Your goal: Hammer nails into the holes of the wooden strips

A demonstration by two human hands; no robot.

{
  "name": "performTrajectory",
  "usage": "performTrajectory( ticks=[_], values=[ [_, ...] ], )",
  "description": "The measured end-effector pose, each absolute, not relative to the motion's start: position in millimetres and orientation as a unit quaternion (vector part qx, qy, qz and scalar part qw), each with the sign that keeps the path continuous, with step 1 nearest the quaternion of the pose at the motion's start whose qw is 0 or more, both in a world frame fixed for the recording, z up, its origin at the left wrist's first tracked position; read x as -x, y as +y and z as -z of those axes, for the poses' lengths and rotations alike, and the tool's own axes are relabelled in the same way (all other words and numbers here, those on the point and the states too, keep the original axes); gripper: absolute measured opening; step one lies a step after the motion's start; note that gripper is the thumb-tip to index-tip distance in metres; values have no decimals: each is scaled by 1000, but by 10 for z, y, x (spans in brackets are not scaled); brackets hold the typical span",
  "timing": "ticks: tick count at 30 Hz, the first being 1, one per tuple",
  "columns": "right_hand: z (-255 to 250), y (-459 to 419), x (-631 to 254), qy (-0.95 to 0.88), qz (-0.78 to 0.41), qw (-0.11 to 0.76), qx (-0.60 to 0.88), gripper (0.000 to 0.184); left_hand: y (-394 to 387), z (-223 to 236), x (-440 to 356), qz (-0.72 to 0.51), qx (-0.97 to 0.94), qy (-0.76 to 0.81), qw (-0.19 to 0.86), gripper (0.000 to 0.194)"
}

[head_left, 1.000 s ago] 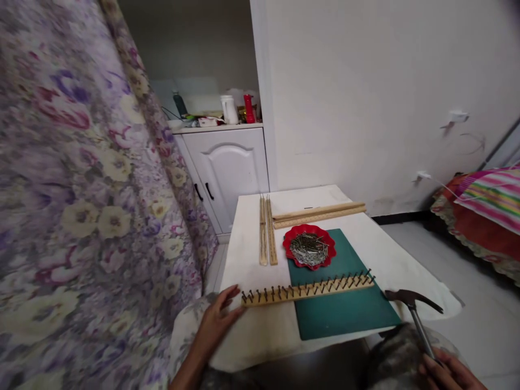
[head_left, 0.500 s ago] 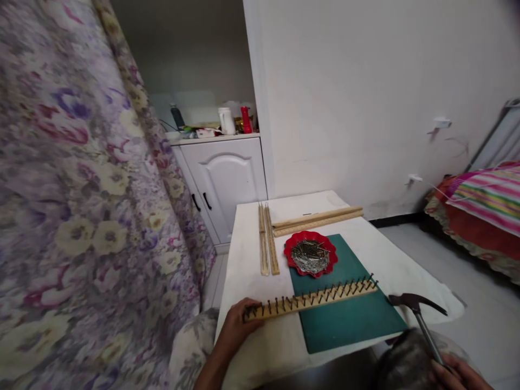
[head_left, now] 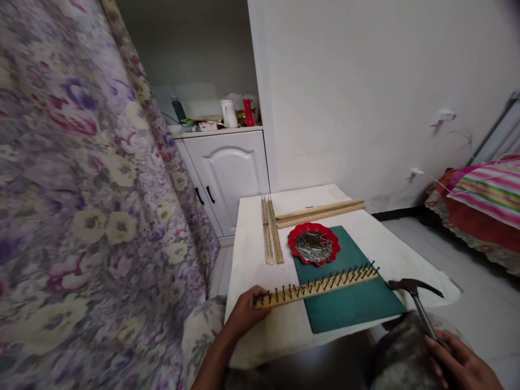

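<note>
A long wooden strip (head_left: 298,294) with rows of nails standing up from it lies across the front of the table, its right part over a green mat (head_left: 349,309). My left hand (head_left: 248,310) grips the strip's left end, fingers behind and thumb in front. In my right hand (head_left: 459,357), low at the right, is a claw hammer (head_left: 418,303) held by its handle. The hammer's head is beyond the mat's right edge, apart from the strip. Behind the strip, a red scalloped bowl (head_left: 293,250) full of loose nails rests on the mat.
Two narrow wooden strips (head_left: 276,233) lie lengthwise on the white table (head_left: 247,238), left of the bowl. More wooden strips (head_left: 320,213) lie crosswise at the back. A floral curtain (head_left: 122,216) hangs at left; a white cabinet (head_left: 231,179) stands behind. A bed (head_left: 479,216) is at right.
My left hand has closed on the strip's left end, where it was beside it with fingers apart. The strip has shifted slightly right. My right hand still holds the hammer.
</note>
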State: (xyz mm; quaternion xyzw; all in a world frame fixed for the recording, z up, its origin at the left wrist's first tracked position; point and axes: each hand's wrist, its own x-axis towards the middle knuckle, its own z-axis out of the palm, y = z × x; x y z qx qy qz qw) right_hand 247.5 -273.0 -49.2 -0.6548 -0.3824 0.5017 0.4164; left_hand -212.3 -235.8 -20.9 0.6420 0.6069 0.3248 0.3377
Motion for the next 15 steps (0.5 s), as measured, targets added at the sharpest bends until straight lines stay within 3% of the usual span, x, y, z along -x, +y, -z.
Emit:
performTrajectory(
  ticks=[5,10,15],
  values=[
    [471,-2726,-2430,-401,-476,427,656,33,-2434,108,2050,-315,-633,607,362,24],
    [463,-2705,-2348,-419,-448,449,649,28,-2448,141,2037,-325,-616,601,393,41],
    [448,-2669,-2288,-425,-429,471,643,24,-2469,202,1986,-344,-568,619,419,43]
  ],
)
